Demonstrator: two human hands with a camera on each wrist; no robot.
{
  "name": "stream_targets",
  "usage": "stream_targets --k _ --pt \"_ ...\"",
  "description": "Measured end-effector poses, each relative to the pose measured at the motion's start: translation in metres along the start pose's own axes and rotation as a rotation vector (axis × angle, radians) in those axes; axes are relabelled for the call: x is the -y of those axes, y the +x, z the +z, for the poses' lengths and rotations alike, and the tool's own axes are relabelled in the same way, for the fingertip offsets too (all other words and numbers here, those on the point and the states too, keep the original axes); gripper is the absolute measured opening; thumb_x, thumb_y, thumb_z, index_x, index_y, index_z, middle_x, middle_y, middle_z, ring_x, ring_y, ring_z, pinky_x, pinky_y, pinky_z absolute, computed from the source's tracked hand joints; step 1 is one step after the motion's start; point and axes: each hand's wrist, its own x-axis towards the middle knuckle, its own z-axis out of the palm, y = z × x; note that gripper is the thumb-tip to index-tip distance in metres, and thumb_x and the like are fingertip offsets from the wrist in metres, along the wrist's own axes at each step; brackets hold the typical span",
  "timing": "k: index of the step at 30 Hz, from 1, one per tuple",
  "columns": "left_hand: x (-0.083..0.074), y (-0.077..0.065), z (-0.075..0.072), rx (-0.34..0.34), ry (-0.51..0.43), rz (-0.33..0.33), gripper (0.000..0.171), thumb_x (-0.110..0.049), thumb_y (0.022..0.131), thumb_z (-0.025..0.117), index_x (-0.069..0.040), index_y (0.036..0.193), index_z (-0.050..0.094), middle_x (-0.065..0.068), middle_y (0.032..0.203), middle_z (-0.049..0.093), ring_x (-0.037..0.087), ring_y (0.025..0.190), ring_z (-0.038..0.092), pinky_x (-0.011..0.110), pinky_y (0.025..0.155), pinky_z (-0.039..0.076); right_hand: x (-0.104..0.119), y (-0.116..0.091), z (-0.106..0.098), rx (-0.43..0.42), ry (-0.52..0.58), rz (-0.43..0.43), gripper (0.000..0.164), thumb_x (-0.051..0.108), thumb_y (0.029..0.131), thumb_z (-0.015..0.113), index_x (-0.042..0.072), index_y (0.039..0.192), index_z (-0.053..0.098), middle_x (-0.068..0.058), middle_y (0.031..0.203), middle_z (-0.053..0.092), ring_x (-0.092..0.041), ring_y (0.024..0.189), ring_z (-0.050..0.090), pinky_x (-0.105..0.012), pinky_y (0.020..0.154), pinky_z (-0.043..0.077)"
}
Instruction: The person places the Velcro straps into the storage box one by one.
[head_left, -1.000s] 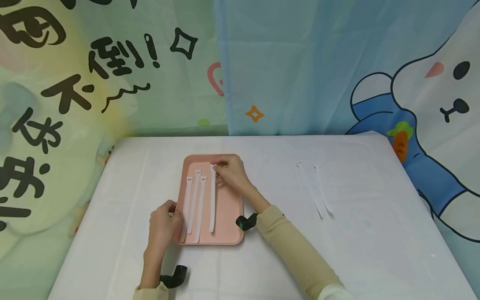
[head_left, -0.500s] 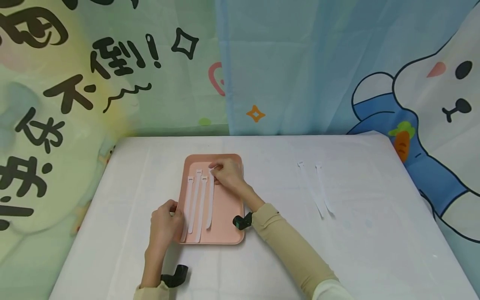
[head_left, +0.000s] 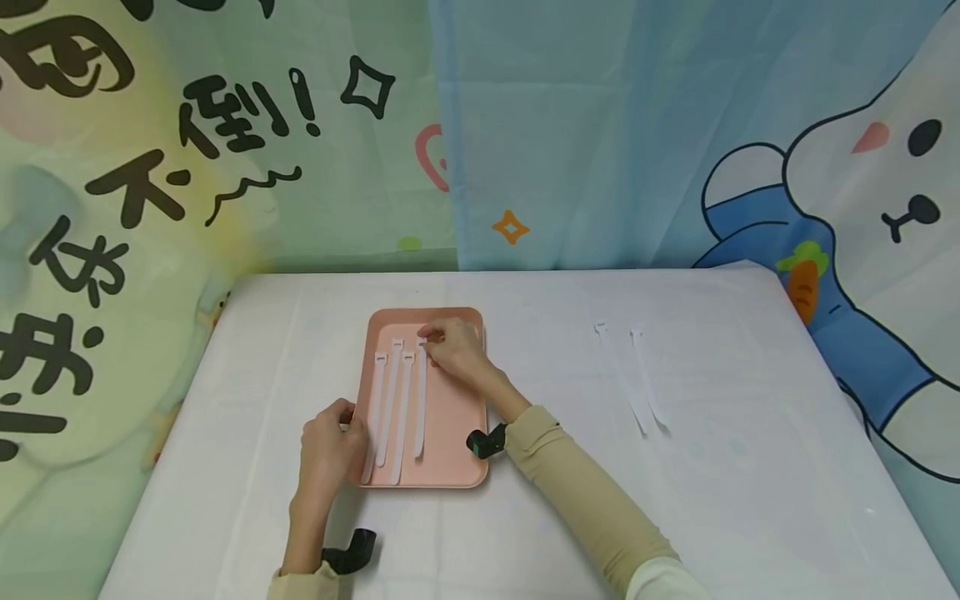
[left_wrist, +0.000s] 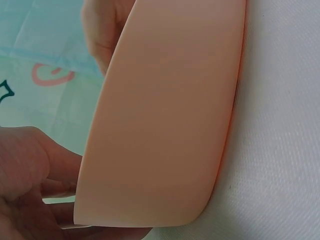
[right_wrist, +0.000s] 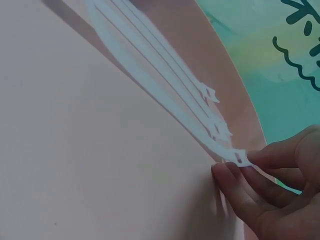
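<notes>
A pink tray (head_left: 456, 433) carries several white cable ties, flat straps with a slotted head at one end. Three of them, such as this cable tie (head_left: 406, 400), lie side by side in its left part, heads at the far end. My right hand (head_left: 457, 346) pinches the head of another cable tie (head_left: 421, 400) just to their right; in the right wrist view this held cable tie (right_wrist: 170, 112) bows along its length beside the others. At the tray's left edge my left hand (head_left: 330, 442) grips the rim, its fingers passing behind the tray wall (left_wrist: 160, 125) in the left wrist view.
Two more white straps, a left one (head_left: 618, 375) and a right one (head_left: 645, 375), lie apart on the white-covered table (head_left: 540, 517), right of the tray. A printed curtain (head_left: 570, 125) hangs behind the table. Black wrist cameras sit on both arms.
My right hand has shifted slightly left with the pinched cable tie, bringing it closer to the other three. The left hand stays at the tray's edge.
</notes>
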Motion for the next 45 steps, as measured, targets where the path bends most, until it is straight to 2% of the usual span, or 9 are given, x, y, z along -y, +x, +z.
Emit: stream_targets --k 3,8,11,21,26,32,38,41,45 --pt "-0.001 0.0 0.001 0.004 0.007 -0.003 0.018 -0.002 0.089 0.058 0.004 0.098 0.072 0.021 0.092 0.076 0.035 0.083 0.074 0.042 0.065 0.055 0.001 -0.001 -0.003 -0.001 -0.014 0.007 0.025 -0.002 0.094 0.063 -0.002 0.117 0.072 -0.018 0.108 0.075 -0.022 0.07 0.07 -0.021 0.06 0.047" --pt "-0.002 -0.001 0.0 0.01 0.013 -0.015 0.02 -0.004 0.09 0.057 0.003 0.1 0.073 0.021 0.094 0.076 0.036 0.086 0.073 0.043 0.067 0.055 0.004 -0.004 -0.009 -0.009 -0.078 -0.005 0.025 0.001 0.095 0.061 0.001 0.117 0.073 -0.015 0.117 0.074 -0.03 0.102 0.074 -0.032 0.08 0.056" --pt "-0.002 -0.002 -0.001 0.012 0.008 -0.013 0.02 -0.004 0.09 0.058 0.003 0.101 0.073 0.022 0.095 0.076 0.037 0.086 0.074 0.044 0.068 0.055 0.006 -0.006 -0.013 -0.011 -0.097 -0.015 0.026 0.002 0.096 0.06 0.002 0.118 0.073 -0.014 0.121 0.074 -0.031 0.112 0.071 -0.038 0.089 0.056" --pt "-0.001 -0.003 0.0 0.003 0.013 -0.005 0.019 -0.004 0.091 0.058 0.003 0.1 0.073 0.022 0.095 0.076 0.036 0.084 0.074 0.042 0.067 0.054 0.012 -0.022 -0.029 -0.045 0.016 -0.031 0.024 0.0 0.096 0.061 -0.002 0.116 0.074 -0.014 0.113 0.075 -0.029 0.093 0.075 -0.028 0.073 0.057" --pt "0.0 -0.002 -0.001 0.008 0.011 -0.007 0.02 -0.004 0.091 0.058 0.004 0.101 0.073 0.023 0.096 0.076 0.036 0.084 0.074 0.04 0.065 0.054 0.01 -0.03 -0.033 -0.066 0.049 -0.045 0.021 0.0 0.097 0.061 -0.002 0.114 0.073 -0.015 0.11 0.075 -0.032 0.092 0.074 -0.025 0.07 0.057" --pt "0.0 -0.003 -0.001 0.021 0.003 -0.013 0.02 -0.004 0.091 0.057 0.004 0.101 0.073 0.022 0.095 0.076 0.033 0.081 0.073 0.036 0.061 0.051 0.005 -0.042 -0.042 -0.091 0.127 -0.033 0.021 0.0 0.099 0.059 -0.005 0.116 0.071 -0.02 0.109 0.075 -0.037 0.088 0.074 -0.032 0.073 0.059" --pt "0.0 -0.004 -0.001 0.022 0.005 -0.016 0.02 -0.003 0.09 0.057 0.004 0.101 0.073 0.023 0.096 0.076 0.034 0.082 0.074 0.035 0.061 0.051 -0.002 -0.052 -0.053 -0.133 0.227 -0.046 0.024 -0.001 0.1 0.057 -0.008 0.12 0.068 -0.027 0.106 0.073 -0.042 0.084 0.073 -0.051 0.078 0.06" --pt "0.0 -0.004 -0.001 0.02 0.006 -0.015 0.02 -0.003 0.09 0.058 0.004 0.101 0.073 0.023 0.096 0.076 0.034 0.082 0.074 0.036 0.061 0.052 -0.007 -0.057 -0.06 -0.149 0.279 -0.047 0.025 -0.001 0.1 0.056 -0.007 0.12 0.068 -0.03 0.107 0.072 -0.043 0.084 0.072 -0.051 0.078 0.06" --pt "-0.001 -0.004 -0.001 0.016 0.0 -0.008 0.019 -0.002 0.09 0.058 0.004 0.1 0.073 0.023 0.096 0.076 0.035 0.082 0.074 0.039 0.063 0.054 -0.012 -0.061 -0.07 -0.156 0.341 -0.042 0.023 0.001 0.101 0.057 -0.006 0.12 0.068 -0.032 0.108 0.07 -0.037 0.082 0.072 -0.043 0.076 0.061"
